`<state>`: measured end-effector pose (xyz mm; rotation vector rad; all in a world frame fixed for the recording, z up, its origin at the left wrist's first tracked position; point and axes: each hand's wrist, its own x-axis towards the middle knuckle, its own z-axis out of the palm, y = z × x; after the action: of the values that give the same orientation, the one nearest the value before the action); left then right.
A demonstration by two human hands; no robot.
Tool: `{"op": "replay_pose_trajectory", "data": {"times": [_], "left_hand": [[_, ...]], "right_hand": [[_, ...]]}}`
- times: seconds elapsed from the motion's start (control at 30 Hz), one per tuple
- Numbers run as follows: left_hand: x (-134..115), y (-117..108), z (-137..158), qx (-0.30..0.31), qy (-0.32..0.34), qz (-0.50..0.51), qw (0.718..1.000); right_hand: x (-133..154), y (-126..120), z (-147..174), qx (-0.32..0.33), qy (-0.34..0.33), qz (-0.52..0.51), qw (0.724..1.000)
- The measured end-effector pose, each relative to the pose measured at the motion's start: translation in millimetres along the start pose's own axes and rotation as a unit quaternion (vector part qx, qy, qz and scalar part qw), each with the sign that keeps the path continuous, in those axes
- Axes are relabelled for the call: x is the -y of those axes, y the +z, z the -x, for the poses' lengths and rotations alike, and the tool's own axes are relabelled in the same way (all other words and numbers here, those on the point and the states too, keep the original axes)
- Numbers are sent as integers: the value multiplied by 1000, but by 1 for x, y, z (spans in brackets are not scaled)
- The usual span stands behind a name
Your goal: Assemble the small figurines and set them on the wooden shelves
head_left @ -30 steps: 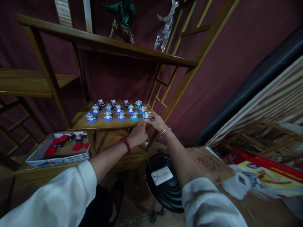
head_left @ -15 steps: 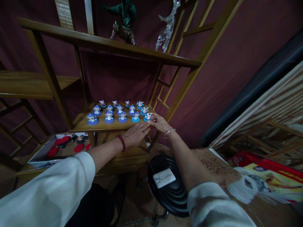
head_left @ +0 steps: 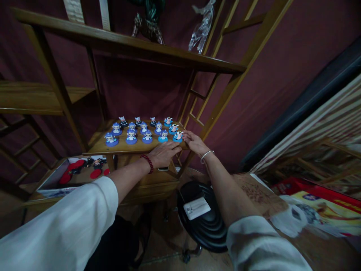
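Observation:
Small figurines on round bases stand in rows on a wooden shelf (head_left: 97,146). My right hand (head_left: 195,143) is at the shelf's right end, fingers stretched towards a pink-and-blue figurine (head_left: 178,136) in the front row. Its fingertips are right beside that figurine's base; whether they touch it I cannot tell. My left hand (head_left: 165,153) lies flat at the shelf's front edge, fingers extended below the same figurine and holding nothing. Nearby stand a light-blue-based figurine (head_left: 163,136), several purple-based figurines (head_left: 131,136) and, behind them, black-and-white figurines (head_left: 138,121).
An open box (head_left: 52,180) with red discs and dark figurines sits lower left. A black stool (head_left: 208,237) carries a white rectangular object (head_left: 196,208). Above, an upper shelf (head_left: 126,43) holds a dark statue (head_left: 148,26) and a clear figure (head_left: 201,28). A plastic bag (head_left: 290,216) lies lower right.
My right hand has drawn slightly right, away from the front-row figurine, its fingers loosening. My left hand stays by the shelf edge. The whole view has shifted a little.

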<state>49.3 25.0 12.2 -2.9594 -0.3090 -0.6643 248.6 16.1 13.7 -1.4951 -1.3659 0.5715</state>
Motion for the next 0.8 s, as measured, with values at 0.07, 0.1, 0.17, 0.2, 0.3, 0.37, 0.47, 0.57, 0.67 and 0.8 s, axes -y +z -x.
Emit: {"op": "replay_pose_trajectory", "data": {"times": [0.07,0.1,0.17,0.2,0.3,0.37,0.47,0.57,0.67,0.8], "left_hand": [[-1,2,-1,-8,-8,11,1000],[-1,3,-1,-11,-11,15,1000],[-2,4,-2,-16,-12,20,1000],[-3,4,-2,-18,-11,21,1000],[-3,3,-2,-19,-9,21,1000],[-3,2,-2,-18,-14,22,999],[-3,1,-2,-16,-19,30,999],[-2,1,-3,-14,-17,36,999],[-2,1,-4,-13,-15,37,999],[-2,-1,-4,-2,-23,37,999]], "right_hand": [[-3,1,-6,-26,17,-2,1000],[-5,2,-10,-37,26,-5,999],[-7,2,-17,-54,40,-14,998],[-8,2,-20,-60,42,-18,997],[-10,3,-30,-73,30,-20,997],[-12,4,-36,-76,16,-21,997],[-13,5,-44,-64,6,-28,998],[-12,5,-49,-42,17,-39,998],[-9,6,-51,-36,40,-54,997],[-7,7,-53,-35,54,-53,997]]}}
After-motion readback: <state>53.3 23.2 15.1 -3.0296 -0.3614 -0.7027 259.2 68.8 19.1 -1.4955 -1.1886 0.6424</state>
